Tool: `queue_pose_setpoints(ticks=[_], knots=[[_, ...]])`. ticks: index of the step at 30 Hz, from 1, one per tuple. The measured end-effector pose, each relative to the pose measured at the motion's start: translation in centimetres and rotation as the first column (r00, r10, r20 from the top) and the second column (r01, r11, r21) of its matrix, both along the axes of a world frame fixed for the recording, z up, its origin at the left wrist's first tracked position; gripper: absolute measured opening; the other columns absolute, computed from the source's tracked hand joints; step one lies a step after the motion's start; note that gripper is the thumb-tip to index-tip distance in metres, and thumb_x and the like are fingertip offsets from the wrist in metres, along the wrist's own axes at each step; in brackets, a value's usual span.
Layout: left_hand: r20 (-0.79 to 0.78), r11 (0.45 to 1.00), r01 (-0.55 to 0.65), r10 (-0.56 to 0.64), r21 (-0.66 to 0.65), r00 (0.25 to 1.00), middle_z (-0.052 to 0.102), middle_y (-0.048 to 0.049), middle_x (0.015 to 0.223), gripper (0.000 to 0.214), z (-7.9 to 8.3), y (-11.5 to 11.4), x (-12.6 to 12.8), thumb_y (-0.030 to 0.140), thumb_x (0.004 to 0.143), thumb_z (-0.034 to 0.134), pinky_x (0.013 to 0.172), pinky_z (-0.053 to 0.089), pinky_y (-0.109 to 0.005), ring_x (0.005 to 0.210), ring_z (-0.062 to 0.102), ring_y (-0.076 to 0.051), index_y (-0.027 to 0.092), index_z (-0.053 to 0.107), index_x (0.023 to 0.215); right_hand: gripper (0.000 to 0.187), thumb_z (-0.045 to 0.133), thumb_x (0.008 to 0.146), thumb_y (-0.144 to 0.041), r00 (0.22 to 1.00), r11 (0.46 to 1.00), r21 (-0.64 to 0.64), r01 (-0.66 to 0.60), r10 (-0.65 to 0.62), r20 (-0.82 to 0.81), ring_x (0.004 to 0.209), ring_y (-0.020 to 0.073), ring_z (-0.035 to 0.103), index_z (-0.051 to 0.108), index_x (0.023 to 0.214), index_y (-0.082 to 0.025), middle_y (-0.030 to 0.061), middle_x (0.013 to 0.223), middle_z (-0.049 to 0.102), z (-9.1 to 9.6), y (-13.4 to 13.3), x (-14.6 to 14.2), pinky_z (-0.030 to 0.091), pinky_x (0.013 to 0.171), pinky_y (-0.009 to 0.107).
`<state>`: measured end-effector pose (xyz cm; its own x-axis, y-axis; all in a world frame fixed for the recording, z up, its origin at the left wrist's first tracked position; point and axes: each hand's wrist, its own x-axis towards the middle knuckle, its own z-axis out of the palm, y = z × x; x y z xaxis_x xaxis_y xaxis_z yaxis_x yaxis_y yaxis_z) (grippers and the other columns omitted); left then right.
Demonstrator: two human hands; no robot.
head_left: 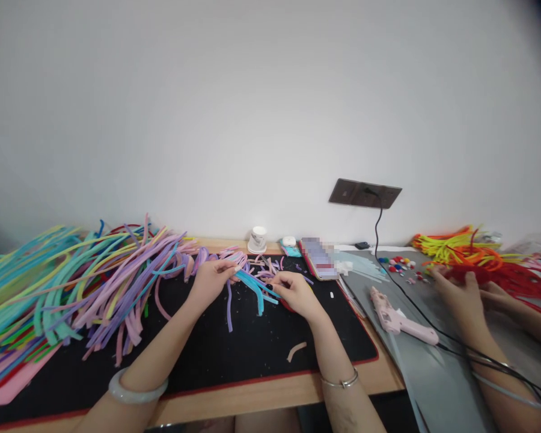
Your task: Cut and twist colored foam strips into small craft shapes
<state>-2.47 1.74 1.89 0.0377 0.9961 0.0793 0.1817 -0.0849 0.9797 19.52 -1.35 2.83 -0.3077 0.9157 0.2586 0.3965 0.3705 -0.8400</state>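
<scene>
Blue strips (251,286) hang fanned at the clock's centre, over the black mat (261,355) on the tabletop (252,401). The left hand (214,281) has its grip pinched on their gathered end; the right hand (297,293) has its grip closed on strips at three o'clock. With several tips drooping free, a slack pinch could let one slip. Loose purple strips (267,272) towards one o'clock might snag, and the left forearm could drag the pastel pile (112,276) at nine.
</scene>
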Motion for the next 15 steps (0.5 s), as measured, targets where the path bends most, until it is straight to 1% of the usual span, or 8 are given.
queue_pose_setpoints(ticks=[3,5,6,8,10,11,13,15], knots=[[-0.043,0.998,-0.068,0.068,0.008,0.997,0.065,-0.0001,0.056,0.01,0.3,0.4,-0.9,0.028,0.069,0.064,0.066,0.051,-0.034,0.06,0.064,-0.02,0.018,0.065,0.068,0.023,0.053,0.076,-0.024,0.997,0.997,-0.075,-0.008,0.002,-0.076,0.051,0.0102,0.038,0.051,0.054,-0.016,-0.0026,0.053,0.044,0.0,0.1,1.0,0.031,0.053,0.023],[-0.06,0.999,-0.039,0.039,0.003,0.997,0.065,-0.0007,0.055,0.011,0.5,0.5,-1.3,0.028,0.068,0.064,0.065,0.051,-0.034,0.059,0.064,-0.02,0.018,0.065,0.068,0.034,0.048,0.079,-0.026,0.981,0.996,-0.078,0.04,-0.055,-0.188,0.047,0.0094,0.033,0.045,0.046,-0.017,-0.003,0.047,0.036,-0.1,0.3,1.7,0.027,0.049,0.024],[-0.062,1.0,0.013,-0.013,-0.007,0.998,0.065,-0.0009,0.054,0.011,0.6,0.5,-1.4,0.028,0.068,0.064,0.065,0.051,-0.033,0.058,0.063,-0.019,0.017,0.065,0.067,0.038,0.047,0.08,-0.026,0.96,0.994,-0.064,0.093,-0.107,-0.259,0.046,0.0093,0.031,0.04,0.043,-0.018,-0.0031,0.045,0.033,-0.1,0.4,1.9,0.026,0.048,0.024],[-0.058,0.982,0.185,-0.186,-0.031,0.981,0.066,-0.0014,0.055,0.012,0.7,0.2,-1.2,0.029,0.069,0.064,0.063,0.051,-0.032,0.057,0.063,-0.018,0.017,0.066,0.07,0.04,0.045,0.08,-0.027,0.909,0.98,-0.064,0.188,-0.198,-0.367,0.045,0.0091,0.029,0.036,0.042,-0.019,-0.0036,0.044,0.03,-0.2,0.5,2.1,0.024,0.047,0.024],[-0.048,0.923,0.381,-0.384,-0.059,0.922,0.067,-0.0017,0.057,0.014,0.7,-0.4,-0.7,0.031,0.071,0.064,0.061,0.05,-0.03,0.056,0.062,-0.017,0.017,0.067,0.073,0.034,0.047,0.08,-0.028,0.902,0.975,-0.117,0.186,-0.217,-0.373,0.044,0.0088,0.029,0.042,0.048,-0.018,-0.0044,0.046,0.033,-0.1,0.5,1.7,0.024,0.046,0.024],[-0.042,0.885,0.46,-0.464,-0.073,0.885,0.067,-0.0018,0.058,0.015,0.8,-0.7,-0.4,0.031,0.071,0.064,0.06,0.05,-0.028,0.055,0.062,-0.016,0.017,0.067,0.073,0.029,0.049,0.08,-0.029,0.921,0.978,-0.155,0.139,-0.185,-0.343,0.044,0.0086,0.03,0.047,0.054,-0.018,-0.0046,0.048,0.036,-0.1,0.4,1.3,0.024,0.046,0.023],[-0.033,0.825,0.558,-0.563,-0.091,0.826,0.067,-0.0018,0.058,0.015,0.7,-1.2,0.4,0.03,0.072,0.064,0.058,0.049,-0.026,0.055,0.062,-0.015,0.016,0.068,0.073,0.019,0.055,0.077,-0.029,0.965,0.978,-0.207,0.0,-0.054,-0.258,0.046,0.0083,0.035,0.054,0.063,-0.016,-0.0038,0.053,0.045,-0.1,0.2,0.5,0.027,0.047,0.023],[-0.031,0.808,0.581,-0.586,-0.099,0.809,0.066,-0.0007,0.058,0.014,0.6,-1.6,1.1,0.028,0.071,0.064,0.056,0.049,-0.024,0.054,0.062,-0.014,0.015,0.067,0.076,0.016,0.06,0.074,-0.028,0.982,0.961,-0.231,-0.149,0.116,-0.151,0.051,0.0085,0.04,0.057,0.065,-0.015,-0.0026,0.058,0.05,-0.2,-0.1,-0.3,0.03,0.05,0.022]])
